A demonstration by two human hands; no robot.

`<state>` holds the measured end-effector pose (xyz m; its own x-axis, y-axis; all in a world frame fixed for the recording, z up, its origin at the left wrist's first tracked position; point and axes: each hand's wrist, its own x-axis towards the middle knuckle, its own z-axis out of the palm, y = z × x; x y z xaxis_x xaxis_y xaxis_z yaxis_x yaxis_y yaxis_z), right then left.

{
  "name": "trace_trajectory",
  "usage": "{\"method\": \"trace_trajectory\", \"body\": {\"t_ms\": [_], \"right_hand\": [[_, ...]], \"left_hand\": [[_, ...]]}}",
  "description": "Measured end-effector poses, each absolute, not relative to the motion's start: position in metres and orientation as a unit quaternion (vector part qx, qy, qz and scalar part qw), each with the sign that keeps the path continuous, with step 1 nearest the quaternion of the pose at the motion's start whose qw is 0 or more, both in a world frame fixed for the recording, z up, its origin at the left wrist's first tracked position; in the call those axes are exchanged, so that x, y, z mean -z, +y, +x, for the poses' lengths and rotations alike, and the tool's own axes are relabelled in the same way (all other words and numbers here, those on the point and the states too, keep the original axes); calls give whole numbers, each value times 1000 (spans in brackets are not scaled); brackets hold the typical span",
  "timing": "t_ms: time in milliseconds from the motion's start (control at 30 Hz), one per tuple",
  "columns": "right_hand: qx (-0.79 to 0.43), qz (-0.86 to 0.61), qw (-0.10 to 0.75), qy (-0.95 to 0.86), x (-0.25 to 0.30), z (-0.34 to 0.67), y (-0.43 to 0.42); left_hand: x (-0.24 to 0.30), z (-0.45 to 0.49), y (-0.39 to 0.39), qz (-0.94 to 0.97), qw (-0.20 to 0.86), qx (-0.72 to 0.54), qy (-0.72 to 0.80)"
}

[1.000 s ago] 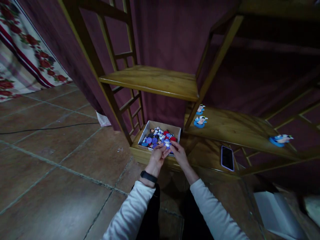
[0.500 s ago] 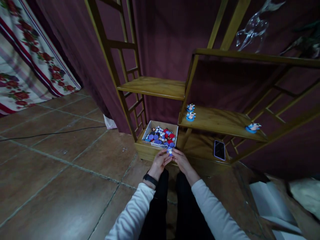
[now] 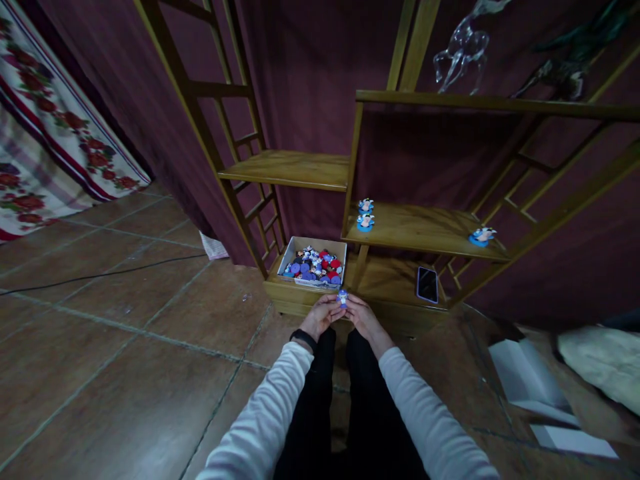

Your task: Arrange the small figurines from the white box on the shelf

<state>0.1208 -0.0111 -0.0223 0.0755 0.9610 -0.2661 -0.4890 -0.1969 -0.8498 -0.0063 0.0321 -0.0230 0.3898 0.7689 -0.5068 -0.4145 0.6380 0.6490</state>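
Note:
Between my two hands I hold a small purple and white figurine (image 3: 343, 299), upright, just in front of the low shelf. My left hand (image 3: 323, 316) grips it from the left, fingers closed against its side. From the other side, my right hand (image 3: 363, 317) pinches it too. Right behind the hands is an open cardboard box (image 3: 286, 259) filled with many small figurines, some showing round purple or red bases. On the middle shelf two blue-based figurines (image 3: 365, 222) stand at the left end, and a similar figurine (image 3: 483, 236) is at the right end.
The wooden shelf unit (image 3: 285, 168) stands against a dark red curtain. A phone (image 3: 427, 285) lies on its bottom board. A glass deer (image 3: 463, 53) and a dark statue (image 3: 565, 73) stand on top. White box pieces (image 3: 533, 380) and a cable (image 3: 115, 270) lie on the tiled floor.
The view has shifted to the right, so the shelf sits further left in the picture. The figurine is now more upright between both hands, which still hold it.

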Motion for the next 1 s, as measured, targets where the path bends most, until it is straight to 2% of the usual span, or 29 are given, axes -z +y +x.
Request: {"method": "trace_trajectory", "body": {"t_ms": [300, 600, 1000], "right_hand": [[-572, -479, 593, -302, 33, 118, -8], [-435, -539, 583, -425, 31, 122, -7], [-354, -592, 553, -468, 41, 123, -6]], "left_hand": [[26, -5, 29, 230, 799, -384, 402], [26, -2, 26, 286, 704, -462, 457], [25, 1, 23, 301, 710, -453, 447]]}}
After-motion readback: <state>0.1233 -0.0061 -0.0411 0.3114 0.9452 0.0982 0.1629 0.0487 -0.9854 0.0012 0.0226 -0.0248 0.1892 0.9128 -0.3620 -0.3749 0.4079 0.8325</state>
